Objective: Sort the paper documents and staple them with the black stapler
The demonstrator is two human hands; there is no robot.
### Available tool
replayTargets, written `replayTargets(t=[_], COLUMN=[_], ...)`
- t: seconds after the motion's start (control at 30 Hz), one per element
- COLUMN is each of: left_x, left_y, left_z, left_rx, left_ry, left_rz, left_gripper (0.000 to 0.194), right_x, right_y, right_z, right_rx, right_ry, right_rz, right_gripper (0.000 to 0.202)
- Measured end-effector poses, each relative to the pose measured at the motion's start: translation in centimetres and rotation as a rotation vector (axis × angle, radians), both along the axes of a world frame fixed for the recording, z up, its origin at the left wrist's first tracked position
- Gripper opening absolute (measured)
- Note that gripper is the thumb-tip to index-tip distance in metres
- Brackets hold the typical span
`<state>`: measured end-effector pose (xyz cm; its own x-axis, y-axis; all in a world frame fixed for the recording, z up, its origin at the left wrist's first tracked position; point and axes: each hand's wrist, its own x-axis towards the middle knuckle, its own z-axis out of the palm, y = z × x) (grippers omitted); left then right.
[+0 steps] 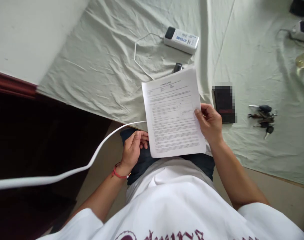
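A printed sheet of paper (pixel 175 123), perhaps a small stack, is held up tilted over my lap and the table's edge. My right hand (pixel 210 123) grips its right edge, thumb on the front and fingers behind. At the lower left edge of the paper is my left hand (pixel 135 148), with fingers loosely bent and the thumb lying off the sheet. Those fingertips reach the paper's edge; whether they touch it I cannot tell. Dense lines of text, too small to read, cover the page. Part of a small black object (pixel 178 67) shows beyond the paper's top edge.
On the pale green tablecloth (pixel 104 66) lies a white power-bank-like box (pixel 181 40) with a cable. Right of the paper are a dark, partly pixelated rectangular object (pixel 223 103) and a bunch of keys (pixel 263 116). A white cable (pixel 99 150) runs leftward from behind the paper.
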<state>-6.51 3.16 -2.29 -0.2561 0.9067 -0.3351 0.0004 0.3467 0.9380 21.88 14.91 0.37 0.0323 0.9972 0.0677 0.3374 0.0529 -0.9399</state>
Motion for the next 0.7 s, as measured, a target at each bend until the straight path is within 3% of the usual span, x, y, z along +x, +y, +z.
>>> replayTargets(t=[0.17,0.3,0.43,0.53,0.6,0.7], left_x=[-4.2,-7.0,-10.3,-13.5,-15.5,-17.7], left_y=[-1.1,1.0,3.9,5.2,5.4,4.6], left_z=[-1.6,-2.2,-2.3,-3.1,-3.9,-4.9], left_rx=[0.157,0.308,0.298,0.350,0.367,0.412], left_ry=[0.692,1.004,1.055,0.891,0.850,0.892], left_rz=[-0.191,-0.469,-0.885,-1.205,-1.298,-1.310], left_gripper=[0.033,0.025,0.029,0.039,0.041,0.035], right_x=[0.1,0.1,-0.1,-0.2,-0.3,-0.4], right_y=[1.8,1.7,1.3,1.4,1.5,1.6], right_z=[-1.2,-1.7,-1.5,-1.2,-1.2,-1.2], right_rx=[0.077,0.085,0.141,0.159,0.161,0.186], right_ry=[-0.087,-0.091,-0.183,-0.251,-0.299,-0.358], right_rz=[-0.006,0.016,0.047,0.091,0.111,0.115], right_gripper=[0.020,0.020,0.018,0.020,0.022,0.024])
